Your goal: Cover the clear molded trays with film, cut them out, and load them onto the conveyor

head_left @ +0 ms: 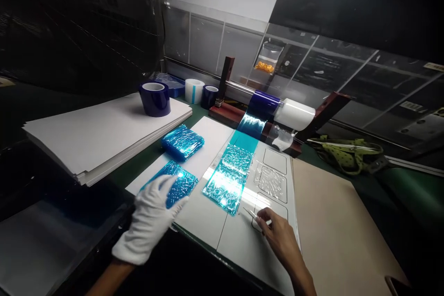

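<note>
My left hand (151, 217), in a white glove, is over a blue film-covered sheet (182, 184) near the front of the white board (194, 212). Its thumb and fingers are spread across the near side of the sheet; whether they press on it I cannot tell. My right hand (275, 231) is bare and pinches a thin, pointed silver tool (251, 213), its tip just right of the blue film strip (225, 187). That strip runs down over the board from a dark blue film roll (265, 104). Wrinkled clear pieces show beneath the film.
Beyond my left hand lies a stack of blue-filmed pieces (183, 142). White sheets (104, 129) bear a blue tape roll (155, 101). At the back stands a red-brown roll holder (225, 113) with a white roll (296, 114). Brown board (333, 222) lies on the right; green straps (350, 152) behind.
</note>
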Demonstrator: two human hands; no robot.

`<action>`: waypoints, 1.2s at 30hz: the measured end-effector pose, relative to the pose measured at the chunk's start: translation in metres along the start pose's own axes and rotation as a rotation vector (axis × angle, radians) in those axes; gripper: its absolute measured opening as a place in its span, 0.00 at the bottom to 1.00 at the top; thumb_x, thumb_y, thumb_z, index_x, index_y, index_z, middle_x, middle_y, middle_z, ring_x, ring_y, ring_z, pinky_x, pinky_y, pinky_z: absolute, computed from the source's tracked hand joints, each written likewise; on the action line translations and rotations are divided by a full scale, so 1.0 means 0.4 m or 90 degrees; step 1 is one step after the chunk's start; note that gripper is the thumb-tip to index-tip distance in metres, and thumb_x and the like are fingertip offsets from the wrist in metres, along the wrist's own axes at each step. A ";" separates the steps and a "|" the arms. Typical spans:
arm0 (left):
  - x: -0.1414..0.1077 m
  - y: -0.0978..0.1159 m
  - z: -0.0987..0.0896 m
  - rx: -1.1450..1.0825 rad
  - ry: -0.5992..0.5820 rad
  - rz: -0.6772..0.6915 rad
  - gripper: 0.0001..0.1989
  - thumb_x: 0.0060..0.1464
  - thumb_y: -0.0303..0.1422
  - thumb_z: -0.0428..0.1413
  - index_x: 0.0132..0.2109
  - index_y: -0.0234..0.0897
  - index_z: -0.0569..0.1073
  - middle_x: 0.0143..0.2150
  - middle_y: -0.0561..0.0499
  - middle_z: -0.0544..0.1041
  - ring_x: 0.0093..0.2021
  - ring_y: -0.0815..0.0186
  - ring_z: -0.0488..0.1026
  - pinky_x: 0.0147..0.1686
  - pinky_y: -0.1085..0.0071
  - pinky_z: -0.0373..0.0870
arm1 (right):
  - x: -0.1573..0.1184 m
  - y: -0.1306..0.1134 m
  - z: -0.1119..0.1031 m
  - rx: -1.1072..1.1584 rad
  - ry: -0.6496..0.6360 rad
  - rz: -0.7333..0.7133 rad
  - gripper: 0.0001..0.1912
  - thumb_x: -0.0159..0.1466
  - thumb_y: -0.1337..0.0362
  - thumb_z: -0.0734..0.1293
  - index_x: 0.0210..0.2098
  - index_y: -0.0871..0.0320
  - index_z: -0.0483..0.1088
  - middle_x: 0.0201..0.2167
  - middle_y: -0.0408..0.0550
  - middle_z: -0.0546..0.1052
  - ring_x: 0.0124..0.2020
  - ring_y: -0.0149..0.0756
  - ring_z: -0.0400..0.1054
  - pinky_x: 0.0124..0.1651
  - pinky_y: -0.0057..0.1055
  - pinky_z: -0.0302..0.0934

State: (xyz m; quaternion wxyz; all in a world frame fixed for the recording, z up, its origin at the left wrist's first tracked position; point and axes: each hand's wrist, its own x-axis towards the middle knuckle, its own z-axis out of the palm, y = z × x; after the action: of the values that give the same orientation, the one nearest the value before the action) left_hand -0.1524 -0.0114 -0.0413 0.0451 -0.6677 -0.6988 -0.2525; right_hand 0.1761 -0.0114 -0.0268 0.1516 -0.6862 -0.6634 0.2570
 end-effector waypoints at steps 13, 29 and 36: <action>0.073 0.186 0.178 -0.067 -0.113 0.361 0.41 0.46 0.42 0.62 0.65 0.36 0.56 0.62 0.40 0.67 0.61 0.51 0.64 0.58 0.55 0.65 | 0.037 -0.039 0.007 0.147 -0.102 -0.041 0.10 0.62 0.59 0.61 0.30 0.56 0.71 0.27 0.43 0.77 0.26 0.34 0.71 0.29 0.28 0.60; 0.113 0.119 0.189 0.020 0.024 0.484 0.25 0.54 0.15 0.47 0.56 0.38 0.68 0.50 0.46 0.77 0.48 0.60 0.75 0.48 0.62 0.75 | 0.385 -0.167 0.041 0.238 -0.018 -0.073 0.13 0.68 0.58 0.62 0.47 0.60 0.68 0.41 0.47 0.75 0.39 0.35 0.71 0.41 0.36 0.68; 0.084 0.094 0.174 0.031 0.082 0.488 0.27 0.52 0.15 0.47 0.58 0.38 0.67 0.52 0.47 0.77 0.50 0.62 0.75 0.51 0.65 0.73 | 0.446 -0.173 0.068 0.259 -0.050 -0.019 0.17 0.67 0.58 0.64 0.52 0.59 0.66 0.50 0.50 0.72 0.45 0.39 0.70 0.46 0.42 0.68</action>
State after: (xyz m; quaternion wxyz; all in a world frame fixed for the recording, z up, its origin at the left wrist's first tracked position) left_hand -0.1008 0.0473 -0.0770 0.1959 -0.8621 -0.3999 -0.2420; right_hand 0.1012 0.1665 -0.0382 0.2649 -0.6209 -0.6134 0.4100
